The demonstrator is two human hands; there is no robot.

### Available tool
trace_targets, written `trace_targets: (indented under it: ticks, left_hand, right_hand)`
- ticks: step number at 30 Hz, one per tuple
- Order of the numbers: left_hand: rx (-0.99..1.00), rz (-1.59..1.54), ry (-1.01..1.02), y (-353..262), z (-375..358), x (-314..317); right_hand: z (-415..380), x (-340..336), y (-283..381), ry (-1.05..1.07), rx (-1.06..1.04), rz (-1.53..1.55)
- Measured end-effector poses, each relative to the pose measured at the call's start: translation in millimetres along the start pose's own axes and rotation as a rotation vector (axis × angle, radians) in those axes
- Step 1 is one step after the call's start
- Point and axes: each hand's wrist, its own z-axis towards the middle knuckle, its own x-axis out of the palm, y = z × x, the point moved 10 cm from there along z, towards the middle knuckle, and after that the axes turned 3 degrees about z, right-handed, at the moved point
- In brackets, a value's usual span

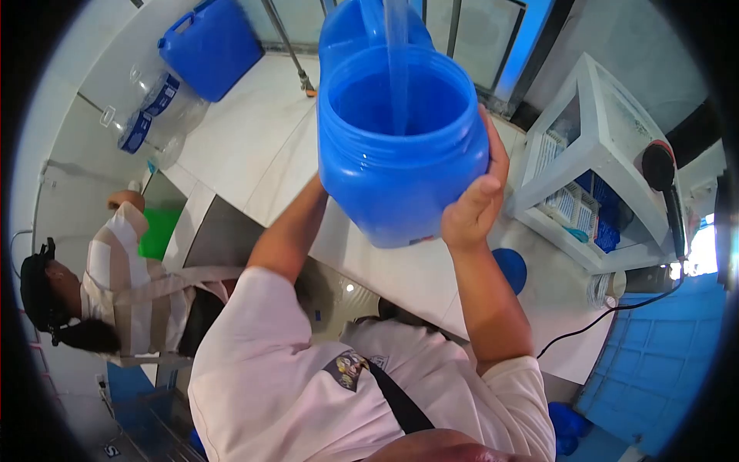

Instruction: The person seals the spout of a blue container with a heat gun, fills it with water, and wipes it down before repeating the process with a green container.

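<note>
A wide-mouthed blue plastic water container (404, 189) is tilted towards me above the white counter. Into its open threaded mouth runs a clear stream (396, 46), seemingly water, from above. My right hand (479, 189) grips the container's right side, thumb on the near face and fingers around the wall. My left forearm reaches up behind the container's left side, where that hand is hidden. On the counter to the right lies a round blue lid (509, 271).
A tiled counter (246, 138) runs beneath the container. Clear bottles (162, 104) and a blue jerrycan (212, 50) stand far left. A white-framed cabinet (593, 169) with a corded black-ended tool (660, 165) is at right. Another person (135, 300) works at left beside something green (159, 233).
</note>
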Motion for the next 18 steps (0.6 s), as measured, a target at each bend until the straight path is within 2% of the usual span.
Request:
trace_targets:
  ticks: [2, 4, 7, 11, 13, 15, 18]
  left_hand:
    - [-0.002, -0.004, -0.108, 37, -81, 1]
    - [0.01, -0.029, -0.224, 47, -158, 14]
    - [0.174, -0.053, -0.424, -40, -218, 63]
    - [0.522, -0.004, -0.548, -200, -228, 98]
    - [0.632, 0.019, -0.484, -257, -216, 104]
    - [0.67, 0.101, -0.298, -290, -196, 101]
    - [0.671, 0.177, -0.106, -306, -175, 83]
  right_hand:
    - [-1, 1, 1, 0.007, -0.027, -0.006]
    - [0, 0, 2, 0.013, -0.038, 0.005]
    - [2, -1, 10, -0.003, -0.087, 0.086]
    - [-4, 0, 0, 0.033, -0.044, 0.055]
    - [-1, 0, 4, 0.042, -0.044, 0.083]
    - [0, -5, 11, 0.012, -0.058, 0.08]
    - [-4, -4, 4, 0.058, -0.082, 0.07]
